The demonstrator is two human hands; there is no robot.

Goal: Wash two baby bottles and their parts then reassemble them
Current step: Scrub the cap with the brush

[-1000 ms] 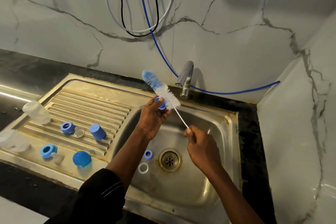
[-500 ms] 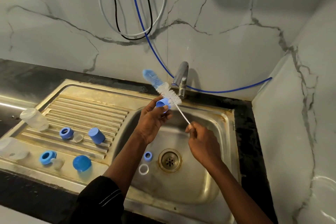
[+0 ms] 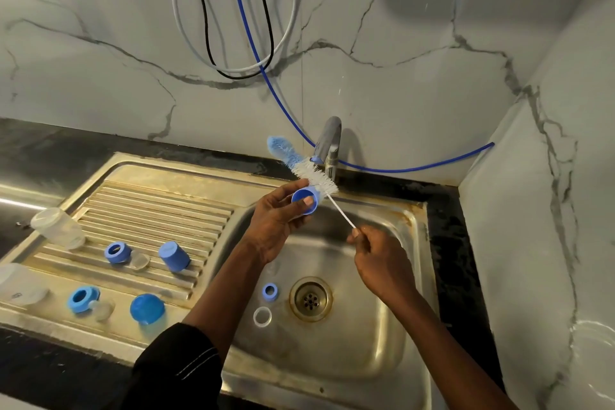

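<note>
Your left hand is raised over the back left part of the steel sink basin, the forearm rising from a black sleeve at the bottom of the view, palm turned towards you. Its fingers curl round a small blue bottle cap, with the thumb tip lying across the rim of the cap's open mouth. Your right hand sits lower and to the right, back of the hand facing you, fingers curled in, pinching the end of a bottle brush's thin white stem. The bottle brush slants up and left from that pinch. Its white bristles lie against the far side of the cap and its blue sponge tip points at the wall beside the tap. On the basin floor, left of the drain, lie a small blue ring and a white ring, close together. The ribbed drainboard to the left holds the other parts: two clear bottles on their sides at its far left edge, two blue collars, each with a clear nipple just beside it, a blue cup-shaped cap standing mouth down, and a blue domed cap nearest you. A blue hose runs along the marble wall behind the tap.
</note>
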